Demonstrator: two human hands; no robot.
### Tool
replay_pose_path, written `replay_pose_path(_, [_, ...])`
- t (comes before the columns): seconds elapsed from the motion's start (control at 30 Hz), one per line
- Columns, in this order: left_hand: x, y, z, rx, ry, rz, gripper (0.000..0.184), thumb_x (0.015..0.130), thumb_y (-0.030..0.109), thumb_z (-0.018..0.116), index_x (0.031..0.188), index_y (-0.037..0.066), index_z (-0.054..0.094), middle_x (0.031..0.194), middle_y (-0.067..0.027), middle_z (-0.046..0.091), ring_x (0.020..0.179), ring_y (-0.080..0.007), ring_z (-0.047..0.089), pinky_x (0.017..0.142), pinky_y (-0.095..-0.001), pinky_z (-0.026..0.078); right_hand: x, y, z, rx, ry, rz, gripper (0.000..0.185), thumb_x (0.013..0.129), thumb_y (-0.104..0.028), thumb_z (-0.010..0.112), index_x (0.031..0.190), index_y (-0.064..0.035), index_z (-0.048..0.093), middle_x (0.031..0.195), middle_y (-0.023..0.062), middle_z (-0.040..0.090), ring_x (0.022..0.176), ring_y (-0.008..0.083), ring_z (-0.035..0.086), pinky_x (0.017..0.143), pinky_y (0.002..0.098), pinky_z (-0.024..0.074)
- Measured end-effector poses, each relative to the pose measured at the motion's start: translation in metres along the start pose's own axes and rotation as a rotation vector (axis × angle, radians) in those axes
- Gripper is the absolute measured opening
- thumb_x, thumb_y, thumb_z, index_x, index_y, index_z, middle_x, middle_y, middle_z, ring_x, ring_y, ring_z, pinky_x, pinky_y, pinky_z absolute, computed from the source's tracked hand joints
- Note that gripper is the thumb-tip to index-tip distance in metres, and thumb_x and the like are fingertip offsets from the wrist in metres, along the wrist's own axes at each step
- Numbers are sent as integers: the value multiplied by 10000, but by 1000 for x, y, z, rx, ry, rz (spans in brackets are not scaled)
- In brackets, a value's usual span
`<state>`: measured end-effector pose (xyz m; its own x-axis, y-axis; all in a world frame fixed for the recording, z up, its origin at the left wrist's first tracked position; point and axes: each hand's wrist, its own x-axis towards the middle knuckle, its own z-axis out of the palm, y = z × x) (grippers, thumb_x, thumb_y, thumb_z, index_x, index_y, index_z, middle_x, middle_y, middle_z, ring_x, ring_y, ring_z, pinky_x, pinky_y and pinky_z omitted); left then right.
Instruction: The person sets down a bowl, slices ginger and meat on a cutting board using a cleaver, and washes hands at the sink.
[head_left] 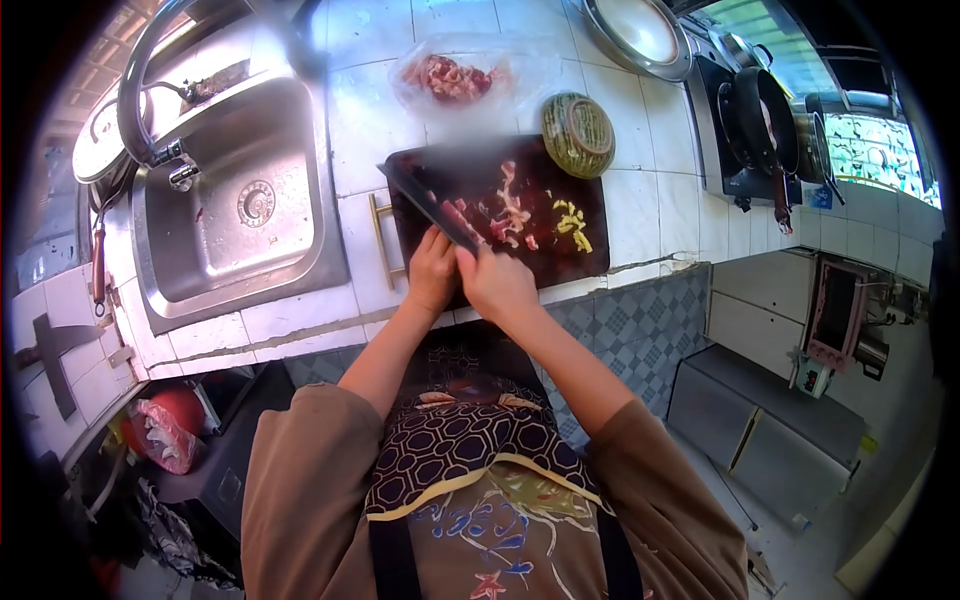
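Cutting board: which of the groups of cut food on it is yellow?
The small cluster nearest the right-hand edge of the board. Its yellow colour sets it apart from the pale pinkish strips mid-board and the reddish meat beside the knife.

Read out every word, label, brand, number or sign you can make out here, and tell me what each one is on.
No text can be read anywhere in view.
Knife: no lettering can be made out on the blade.
Shirt: coloured shapes, no readable words.
Pink oven: too small and blurred to tell whether it bears any marks.
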<state>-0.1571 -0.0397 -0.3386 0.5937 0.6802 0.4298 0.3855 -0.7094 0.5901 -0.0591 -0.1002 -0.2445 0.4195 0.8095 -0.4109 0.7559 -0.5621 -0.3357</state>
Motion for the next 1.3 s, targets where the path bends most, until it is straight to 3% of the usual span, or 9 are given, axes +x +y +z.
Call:
replay_pose_path(0.07, [1, 2, -1, -57, 14, -68, 331, 684, 24, 624, 1014, 32, 653, 1101, -119, 620, 1037, -305, 588, 818, -344, 521, 7, -9, -1, -4, 10, -28, 513, 941, -451, 390, 830, 3, 601, 712, 248, 644, 711, 417, 648, 672, 507, 517])
replay_pose_path(0.3, [3, 3, 1, 16, 99, -31, 282, 654, 56, 659, 936, 48, 656, 1028, -114, 627, 969, -316, 601, 769, -356, 523, -56, 39, 0, -121, -77, 117, 457, 941, -441, 391, 933, -26, 583, 709, 251, 632, 679, 428, 631, 621, 518, 504])
replay_pose_path(0.47, [-3, 6, 3, -15, 43, -104, 294, 694, 58, 615, 985, 52, 657, 1072, -105, 634, 1017, -295, 602, 775, -325, 527, 14, -10, 6, -19, 23, -29, 447, 939, -431, 396, 913, -26, 584, 711, 253, 632, 677, 420, 633, 632, 510, 507])
replay_pose_path(0.6, [6, 5, 0, -7, 102, -70, 320, 709, 65, 621, 1027, 44, 652, 1090, -106, 629, 1008, -285, 606, 768, -322, 528, -3, 4, 7, -59, 51, -11, 441, 940, -423, 400, 930, -24, 588, 711, 235, 639, 674, 418, 634, 642, 509, 506])
replay_pose_path(0.73, [5, 2, 6, -4, 122, -63, 307, 609, 37, 677, 913, 53, 636, 972, -112, 627, 907, -308, 610, 734, -356, 522, -50, 33, -1, -88, -69, 121, 512, 933, -467, 403, 887, 11, 579, 704, 235, 645, 706, 414, 649, 662, 516, 516])
replay_pose_path(1.0, [-3, 0, 10, -35, 97, -109, 314, 702, 77, 607, 1011, 42, 648, 1046, -116, 633, 997, -286, 609, 769, -322, 527, 18, -9, 15, -47, 89, -29, 464, 939, -438, 402, 942, -15, 592, 701, 226, 639, 684, 426, 632, 654, 516, 504])
replay_pose_path(1.1, [2, 3, 6, 7, 76, -72, 325, 694, 66, 617, 1016, 39, 645, 1086, -119, 624, 1001, -287, 606, 765, -323, 529, -27, 19, 7, -106, 70, 28, 460, 936, -443, 407, 930, -20, 587, 701, 231, 638, 679, 427, 631, 652, 514, 504])
replay_pose_path(1.2, [3, 0, 6, 21, 97, -74, 319, 685, 57, 626, 1003, 42, 647, 1082, -112, 619, 991, -284, 605, 754, -327, 529, -44, 34, 6, -119, -114, 159, 514, 934, -467, 394, 892, 13, 572, 759, 254, 648, 739, 424, 647, 685, 502, 518])
replay_pose_path(1.3, [-1, 1, 7, 11, 60, -69, 282, 701, 70, 614, 981, 42, 643, 1015, -107, 628, 949, -286, 605, 741, -330, 524, -7, 10, 12, -99, 70, 8, 443, 937, -436, 403, 908, -29, 575, 699, 239, 635, 686, 417, 637, 647, 511, 506])
